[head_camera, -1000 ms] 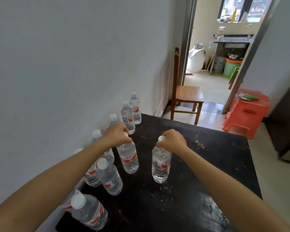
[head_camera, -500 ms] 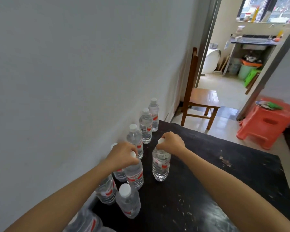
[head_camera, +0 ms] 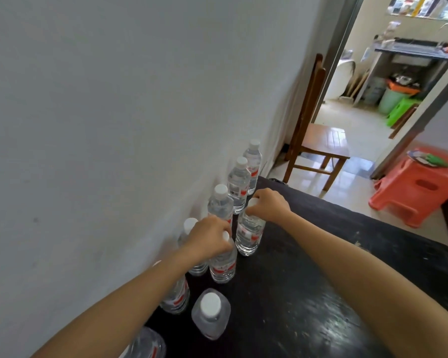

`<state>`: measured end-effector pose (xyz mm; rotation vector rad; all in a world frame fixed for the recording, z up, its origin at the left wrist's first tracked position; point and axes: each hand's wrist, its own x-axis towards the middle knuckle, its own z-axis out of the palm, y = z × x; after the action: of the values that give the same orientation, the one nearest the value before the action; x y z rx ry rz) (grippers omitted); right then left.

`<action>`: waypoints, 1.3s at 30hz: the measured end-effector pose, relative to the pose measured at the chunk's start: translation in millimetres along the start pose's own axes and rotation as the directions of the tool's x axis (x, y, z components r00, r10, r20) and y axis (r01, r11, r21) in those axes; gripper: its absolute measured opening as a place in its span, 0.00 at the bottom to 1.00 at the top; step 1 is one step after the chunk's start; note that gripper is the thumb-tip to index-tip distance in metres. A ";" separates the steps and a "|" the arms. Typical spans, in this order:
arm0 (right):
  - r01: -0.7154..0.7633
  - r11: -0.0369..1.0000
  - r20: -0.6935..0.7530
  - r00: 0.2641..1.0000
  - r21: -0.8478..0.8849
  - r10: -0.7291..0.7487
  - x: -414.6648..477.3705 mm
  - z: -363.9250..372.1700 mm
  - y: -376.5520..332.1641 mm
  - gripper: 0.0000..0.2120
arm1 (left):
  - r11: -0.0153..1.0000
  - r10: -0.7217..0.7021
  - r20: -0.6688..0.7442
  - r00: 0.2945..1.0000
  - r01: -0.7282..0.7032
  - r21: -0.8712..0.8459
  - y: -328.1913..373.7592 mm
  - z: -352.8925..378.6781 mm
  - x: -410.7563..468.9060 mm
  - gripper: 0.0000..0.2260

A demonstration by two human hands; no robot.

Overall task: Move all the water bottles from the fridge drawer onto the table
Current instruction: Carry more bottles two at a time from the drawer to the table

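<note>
Both hands came nearer the wall: left hand clamps left bottle, right hand right bottle. I'd seat both flat, then release.

The surface is black, streaked with pale scratches and a few whitish scuffs. The water bottles standing on it are clear, with white caps and red-and-white labels. The wall along the surface's left edge is plain pale grey. Past the surface's far edge, the chair is warm brown wood, the plastic stool is orange-red, and the floor is glossy cream tile.
</note>
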<state>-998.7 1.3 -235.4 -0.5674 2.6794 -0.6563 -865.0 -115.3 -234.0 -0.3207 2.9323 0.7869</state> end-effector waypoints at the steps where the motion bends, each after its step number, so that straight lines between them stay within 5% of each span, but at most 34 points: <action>1: -0.005 1.000 -0.007 1.000 0.006 0.005 1.4 0.7 1.1 0.11 | 1.000 0.005 0.001 1.000 -0.005 -0.004 -0.1 1.3 1.4 0.10; 13: 0.058 0.997 0.121 0.991 0.040 -0.063 1.0 2.1 7.5 0.15 | 0.999 0.034 0.007 0.999 -0.034 -0.020 1.0 8.2 4.9 0.13; 21: 0.070 0.997 0.172 0.982 0.034 -0.074 -1.0 -2.0 -0.2 0.16 | 0.994 -0.067 0.005 0.998 0.068 -0.083 9.1 9.6 -1.1 0.11; 30: -0.094 0.971 0.057 0.995 0.221 0.084 -46.9 3.9 24.9 0.37 | 0.995 -0.075 -0.028 0.997 0.073 -0.074 7.9 11.4 -5.5 0.12; 39: -0.156 0.968 -0.036 0.986 0.197 0.166 -124.8 -17.2 91.2 0.28 | 0.998 -0.050 -0.126 0.991 0.053 0.017 18.5 -2.3 -28.0 0.22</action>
<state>-924.3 137.9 -239.7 -0.2818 2.6331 -0.8829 -841.9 -95.8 -219.2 -0.4593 3.0323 0.7564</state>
